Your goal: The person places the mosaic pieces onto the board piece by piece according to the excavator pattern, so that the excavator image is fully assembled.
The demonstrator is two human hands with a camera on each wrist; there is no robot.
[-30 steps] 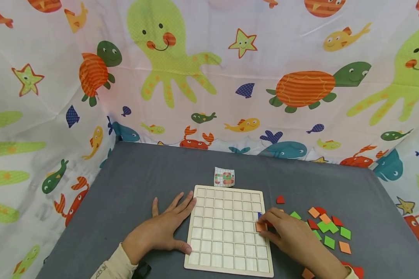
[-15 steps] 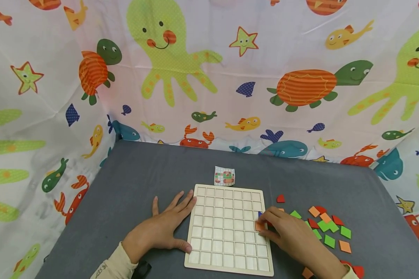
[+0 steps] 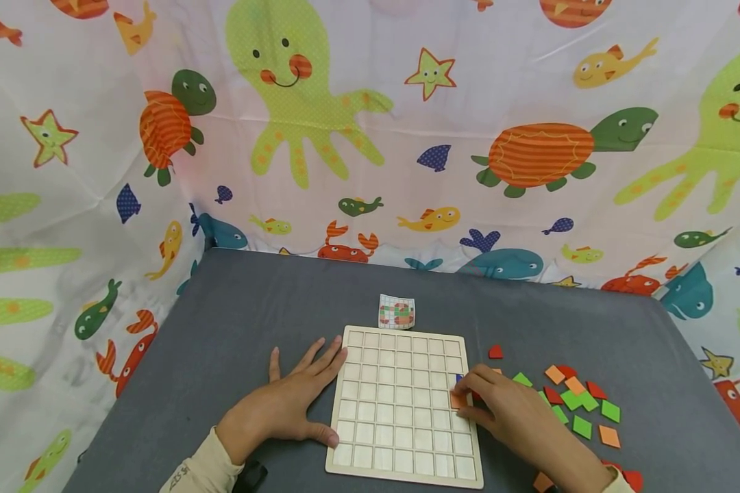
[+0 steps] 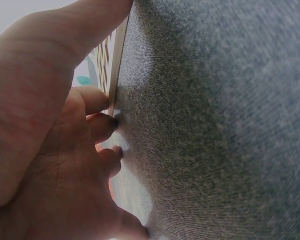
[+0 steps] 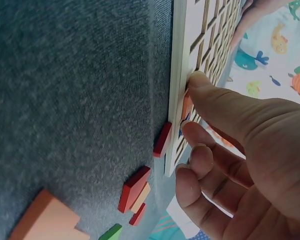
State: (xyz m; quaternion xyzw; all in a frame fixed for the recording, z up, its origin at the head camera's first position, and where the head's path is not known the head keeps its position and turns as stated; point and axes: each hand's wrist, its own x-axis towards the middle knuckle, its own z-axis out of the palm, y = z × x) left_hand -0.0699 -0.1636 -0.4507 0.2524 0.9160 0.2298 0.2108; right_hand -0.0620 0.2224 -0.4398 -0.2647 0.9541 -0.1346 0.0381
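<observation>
A pale wooden grid board (image 3: 384,414) lies flat on the grey table. My left hand (image 3: 290,404) rests beside it with fingers spread, thumb and fingertips against its left edge. At the right column, my right hand (image 3: 508,407) pinches an orange square tile (image 3: 456,400) between thumb and index finger, right at a cell. In the right wrist view this orange tile (image 5: 186,106) sits low between the board's ridges. A blue piece (image 3: 459,377) shows in the cell just beyond it, partly covered by the fingers. The other cells in view hold no tiles.
Loose green tiles (image 3: 582,428), orange tiles (image 3: 609,436) and red pieces (image 3: 595,390) lie scattered right of the board, some overlapping. One red piece (image 3: 495,352) lies apart near the board's upper right. Behind the board is a small printed pattern card (image 3: 397,311). A patterned curtain surrounds the table.
Almost nothing differs. Both hands keep their places, the right fingers staying on the orange tile; the head view shifts very slightly.
</observation>
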